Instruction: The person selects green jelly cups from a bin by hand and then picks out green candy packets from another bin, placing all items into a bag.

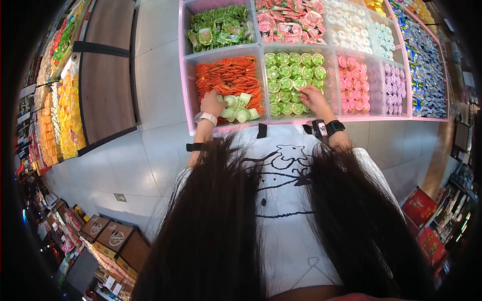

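Over the front left compartment, my left hand (213, 104) has its fingers curled against a pale green jelly cup at the edge of a loose pile of jelly cups (242, 115). That pile rests on orange-red flat packets (231, 71). My right hand (316, 99) is over the neighbouring compartment, its thumb and fingertips closed on a green jelly cup (299, 85). Beneath it, green jelly cups (284, 70) stand in rows with their lids up. The palm sides of both hands are hidden.
Pink-rimmed dividers (262, 85) separate the compartments. Pink cups (353, 83) and purple cups (394, 85) lie to the right; green packets (221, 27), pink packets (291, 20) and white cups (350, 27) lie behind. A brown-panelled stand (108, 85) is on the left, across the tiled floor (158, 75).
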A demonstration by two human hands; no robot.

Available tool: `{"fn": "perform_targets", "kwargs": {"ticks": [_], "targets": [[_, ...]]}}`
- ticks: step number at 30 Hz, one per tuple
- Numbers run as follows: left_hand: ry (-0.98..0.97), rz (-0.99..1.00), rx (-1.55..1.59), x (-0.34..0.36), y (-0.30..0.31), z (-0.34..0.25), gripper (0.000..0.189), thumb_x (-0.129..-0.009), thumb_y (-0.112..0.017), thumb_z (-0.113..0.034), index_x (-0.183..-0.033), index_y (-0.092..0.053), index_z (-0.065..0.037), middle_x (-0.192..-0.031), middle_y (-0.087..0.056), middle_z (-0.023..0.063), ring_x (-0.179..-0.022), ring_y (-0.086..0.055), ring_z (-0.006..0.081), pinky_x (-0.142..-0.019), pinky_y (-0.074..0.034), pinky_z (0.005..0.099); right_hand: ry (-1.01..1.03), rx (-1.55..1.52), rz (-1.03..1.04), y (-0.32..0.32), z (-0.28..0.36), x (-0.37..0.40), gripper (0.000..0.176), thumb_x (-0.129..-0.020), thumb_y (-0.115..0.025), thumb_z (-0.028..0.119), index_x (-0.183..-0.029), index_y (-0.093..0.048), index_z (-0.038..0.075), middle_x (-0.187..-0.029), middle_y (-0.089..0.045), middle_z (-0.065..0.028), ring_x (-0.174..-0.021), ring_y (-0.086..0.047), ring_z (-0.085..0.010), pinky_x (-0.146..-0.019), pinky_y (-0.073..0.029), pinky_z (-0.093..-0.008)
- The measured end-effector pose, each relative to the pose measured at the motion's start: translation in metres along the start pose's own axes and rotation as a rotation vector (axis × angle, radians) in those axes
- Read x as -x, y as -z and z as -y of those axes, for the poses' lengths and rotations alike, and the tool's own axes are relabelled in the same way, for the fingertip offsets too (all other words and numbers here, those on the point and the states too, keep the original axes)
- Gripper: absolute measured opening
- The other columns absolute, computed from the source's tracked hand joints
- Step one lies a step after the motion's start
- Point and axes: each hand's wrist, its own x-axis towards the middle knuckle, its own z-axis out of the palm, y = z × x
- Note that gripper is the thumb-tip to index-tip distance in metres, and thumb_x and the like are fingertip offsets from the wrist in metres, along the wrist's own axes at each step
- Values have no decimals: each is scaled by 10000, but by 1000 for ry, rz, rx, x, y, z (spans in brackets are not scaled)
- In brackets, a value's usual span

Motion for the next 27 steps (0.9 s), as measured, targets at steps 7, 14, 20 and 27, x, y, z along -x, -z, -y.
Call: {"fn": "perform_targets", "kwargs": {"ticks": [7,14,20,27], "targets": [[-5,-26,11,-3,-3,3,422,-610,-645,-259,-956,-528,-47,-947,-511,167,-857,-516,321,-743,-422,386,-84,-6,-54,-2,2,-5,70,-792,-519,90,-772,-451,89,-740,-580,-57,-569,-539,-102,-465,-457,-215],[-26,-39,26,2,0,0,384,-626,-635,-256,-920,-545,-25,-924,-515,173,-859,-506,315,-759,-411,371,-123,66,-147,-11,8,4,103,-763,-559,164,-782,-484,96,-695,-564,-51,-529,-528,-111,-433,-445,-221],[-13,-50,75,1,-2,3,367,-638,-620,-223,-936,-540,-24,-936,-509,183,-871,-498,317,-776,-402,364,662,627,-744,14,-2,-17,189,-692,-539,107,-854,-478,30,-628,-511,-57,-560,-508,-187,-520,-408,-303],[21,-24,-28,7,7,-9,361,-637,-602,-152,-969,-522,-35,-989,-464,185,-874,-505,339,-748,-428,379,754,844,-703,-4,26,2,247,-679,-521,70,-915,-463,24,-629,-505,-57,-572,-495,-170,-557,-398,-305]]}}
